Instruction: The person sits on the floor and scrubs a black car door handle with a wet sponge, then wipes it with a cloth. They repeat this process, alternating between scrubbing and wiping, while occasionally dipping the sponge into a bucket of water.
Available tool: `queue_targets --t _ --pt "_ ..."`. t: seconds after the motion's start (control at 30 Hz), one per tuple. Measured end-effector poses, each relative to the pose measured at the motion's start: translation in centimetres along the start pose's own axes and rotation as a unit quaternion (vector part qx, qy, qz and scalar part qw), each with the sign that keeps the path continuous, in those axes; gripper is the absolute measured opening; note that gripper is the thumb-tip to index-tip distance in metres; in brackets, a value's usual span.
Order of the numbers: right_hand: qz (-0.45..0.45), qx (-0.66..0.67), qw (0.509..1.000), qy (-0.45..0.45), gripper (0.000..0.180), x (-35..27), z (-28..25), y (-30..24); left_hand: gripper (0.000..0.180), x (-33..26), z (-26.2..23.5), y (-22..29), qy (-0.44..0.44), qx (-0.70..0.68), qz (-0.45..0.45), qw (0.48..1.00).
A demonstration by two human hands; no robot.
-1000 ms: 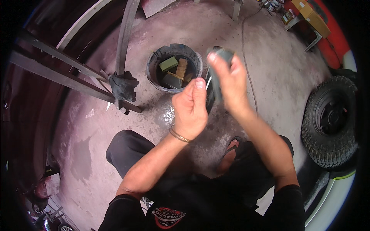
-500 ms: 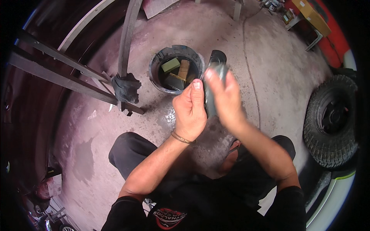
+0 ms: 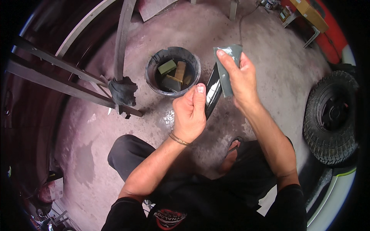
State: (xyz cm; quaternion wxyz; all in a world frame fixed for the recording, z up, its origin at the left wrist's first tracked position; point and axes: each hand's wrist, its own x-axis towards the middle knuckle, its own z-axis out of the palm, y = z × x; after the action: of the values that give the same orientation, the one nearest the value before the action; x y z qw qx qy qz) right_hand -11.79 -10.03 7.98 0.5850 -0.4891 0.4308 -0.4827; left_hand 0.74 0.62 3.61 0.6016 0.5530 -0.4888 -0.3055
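Note:
My left hand [image 3: 189,111] grips the lower end of a narrow, glossy black strip-shaped part [image 3: 212,92], held upright above the floor. My right hand [image 3: 238,79] holds a grey sheet of sanding paper [image 3: 227,69], fingers pressed flat against the strip's right side. Both hands are over wet concrete, just right of a round black bucket [image 3: 154,65] of dark water with several blocks soaking in it.
Slanted metal bars [image 3: 61,84] with a dark rag [image 3: 122,91] tied on cross the left side. A black tyre [image 3: 332,117] lies at right. My knees and a sandalled foot [image 3: 231,148] are below the hands. Boxes and a frame [image 3: 308,17] stand at the far back right.
My right hand with the grey sheet has slid up along the strip and now sits higher. My left hand keeps its hold on the strip's lower end.

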Motion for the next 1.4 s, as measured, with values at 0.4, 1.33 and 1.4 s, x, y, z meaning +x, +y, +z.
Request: queue_targets --t 0.4,1.33,1.4 --pt "0.063 -0.012 0.996 -0.065 0.032 -0.4 -2.1 -1.4 0.05 1.8 -1.8 0.4 -0.044 -0.005 -0.016 0.999" --pt "-0.039 -0.178 0.983 -0.033 0.038 -4.3 0.5 3.2 0.037 4.9 -0.4 -1.5 0.028 -0.423 -0.142 0.895" --pt "-0.034 -0.154 0.987 -0.042 0.038 -4.4 0.7 3.1 0.037 4.7 -0.3 -1.8 0.065 -0.393 -0.14 0.906"
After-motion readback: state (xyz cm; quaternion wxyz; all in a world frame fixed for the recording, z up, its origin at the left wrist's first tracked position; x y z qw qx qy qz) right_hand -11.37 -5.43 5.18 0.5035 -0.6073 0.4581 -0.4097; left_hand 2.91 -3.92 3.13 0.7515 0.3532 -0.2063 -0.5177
